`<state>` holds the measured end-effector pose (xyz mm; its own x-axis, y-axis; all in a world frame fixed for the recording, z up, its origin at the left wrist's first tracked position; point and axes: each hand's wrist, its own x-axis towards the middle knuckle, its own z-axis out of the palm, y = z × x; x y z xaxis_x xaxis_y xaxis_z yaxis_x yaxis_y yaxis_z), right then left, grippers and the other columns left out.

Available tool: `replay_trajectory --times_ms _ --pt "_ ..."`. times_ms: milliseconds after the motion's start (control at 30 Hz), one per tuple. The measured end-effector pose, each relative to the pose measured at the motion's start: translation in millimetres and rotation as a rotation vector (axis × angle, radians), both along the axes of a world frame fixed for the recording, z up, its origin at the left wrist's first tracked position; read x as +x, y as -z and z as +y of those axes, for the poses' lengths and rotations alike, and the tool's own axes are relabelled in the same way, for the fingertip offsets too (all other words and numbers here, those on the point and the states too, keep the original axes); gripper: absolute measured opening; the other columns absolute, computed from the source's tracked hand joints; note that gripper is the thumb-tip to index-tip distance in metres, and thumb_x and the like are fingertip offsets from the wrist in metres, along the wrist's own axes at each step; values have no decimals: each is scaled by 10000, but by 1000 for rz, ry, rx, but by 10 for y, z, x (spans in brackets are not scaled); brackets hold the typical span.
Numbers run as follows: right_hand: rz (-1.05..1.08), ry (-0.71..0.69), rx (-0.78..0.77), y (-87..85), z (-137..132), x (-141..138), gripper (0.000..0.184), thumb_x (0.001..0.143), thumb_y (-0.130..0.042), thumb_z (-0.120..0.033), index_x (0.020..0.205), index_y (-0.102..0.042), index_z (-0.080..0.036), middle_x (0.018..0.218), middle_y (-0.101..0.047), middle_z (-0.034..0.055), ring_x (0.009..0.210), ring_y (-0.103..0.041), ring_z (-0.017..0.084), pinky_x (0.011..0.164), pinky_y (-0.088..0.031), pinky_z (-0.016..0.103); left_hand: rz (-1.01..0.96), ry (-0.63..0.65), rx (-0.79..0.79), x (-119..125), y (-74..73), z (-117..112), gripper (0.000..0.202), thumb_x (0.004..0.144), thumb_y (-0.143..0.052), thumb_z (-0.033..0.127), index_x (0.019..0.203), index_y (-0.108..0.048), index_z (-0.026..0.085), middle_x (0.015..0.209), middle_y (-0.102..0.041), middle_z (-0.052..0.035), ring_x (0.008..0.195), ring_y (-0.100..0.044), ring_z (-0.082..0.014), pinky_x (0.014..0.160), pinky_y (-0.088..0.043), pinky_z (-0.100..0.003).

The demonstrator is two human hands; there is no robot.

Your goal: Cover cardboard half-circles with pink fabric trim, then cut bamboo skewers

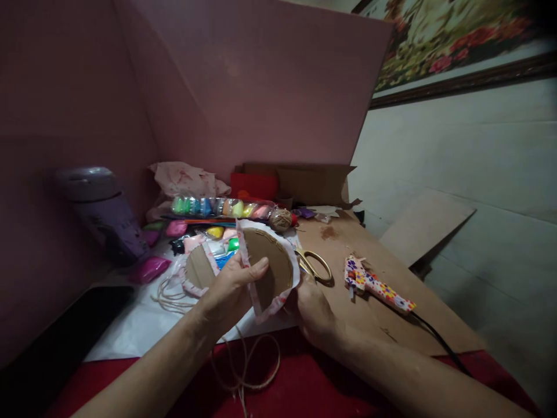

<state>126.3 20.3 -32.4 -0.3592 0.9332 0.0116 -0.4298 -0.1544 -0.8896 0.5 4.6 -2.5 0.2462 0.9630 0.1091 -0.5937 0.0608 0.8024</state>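
My left hand [232, 284] is closed on a half-round cardboard piece [270, 273] edged with pale pink-and-white fabric, thumb across its brown face. My right hand [315, 310] is closed at the right edge of that piece, its fingertips hidden behind the fabric rim. Gold-handled scissors [319, 267] lie just beyond my right hand, blades mostly covered. A second fabric-edged cardboard piece [199, 270] rests left of my left hand. Thin twine [246, 383] hangs in loops below the held piece, and more twine lies by the second piece.
A floral glue gun [378, 287] with a black cord lies on the cardboard sheet [348, 325] at right. Clay packets [215, 208] and a twine ball [281, 219] sit behind. A lilac bottle [104, 215] and a black flat object [73, 325] are at left.
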Motion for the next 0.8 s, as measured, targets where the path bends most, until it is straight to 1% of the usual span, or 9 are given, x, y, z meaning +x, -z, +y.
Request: replay_trajectory --times_ms 100,233,400,500,600,700,800 --pt "40 -35 -36 35 -2 -6 372 749 -546 -546 835 -596 -188 492 -544 -22 404 -468 114 391 -330 220 -9 -26 -22 2 -21 9 195 761 -616 134 956 -623 128 931 -684 -90 832 -644 -200 796 -499 -334" --pt "70 -88 -78 35 -37 -13 363 751 -554 -540 772 -573 -178 516 -552 -20 394 -447 97 365 -310 203 -31 -65 -19 7 -48 4 165 756 -617 126 920 -634 114 896 -690 -91 823 -646 -196 805 -500 -328" --pt "58 -97 -40 37 -68 -22 382 746 -540 -555 734 -557 -173 508 -546 -19 400 -455 98 363 -313 197 -57 -80 -12 18 -53 -20 271 762 -605 101 1030 -617 140 949 -687 -80 850 -645 -190 831 -495 -331" --pt "46 -94 -8 57 -61 -18 396 751 -523 -567 670 -527 -179 501 -541 -14 403 -459 100 373 -320 203 -60 -88 -20 19 -63 -30 308 756 -618 104 1059 -607 150 976 -685 -77 863 -645 -193 836 -497 -338" --pt "-12 -48 31 54 -63 -7 435 755 -490 -603 606 -482 -195 484 -527 -12 379 -437 103 364 -314 220 -58 -101 -19 26 -84 -47 315 741 -635 104 1052 -611 149 970 -688 -73 867 -647 -196 841 -495 -337" --pt "-114 12 111 23 -86 13 490 740 -458 -669 571 -452 -209 441 -475 -21 345 -402 101 356 -308 234 -61 -96 -13 41 -100 -70 339 740 -639 107 1073 -602 156 965 -690 -73 868 -648 -198 839 -495 -337" --pt "-191 78 174 6 -117 34 548 710 -425 -738 553 -434 -213 433 -440 -24 354 -406 105 354 -319 237 -57 -77 -6 50 -98 -86 355 760 -622 121 1109 -582 171 985 -687 -78 874 -650 -209 821 -505 -352"
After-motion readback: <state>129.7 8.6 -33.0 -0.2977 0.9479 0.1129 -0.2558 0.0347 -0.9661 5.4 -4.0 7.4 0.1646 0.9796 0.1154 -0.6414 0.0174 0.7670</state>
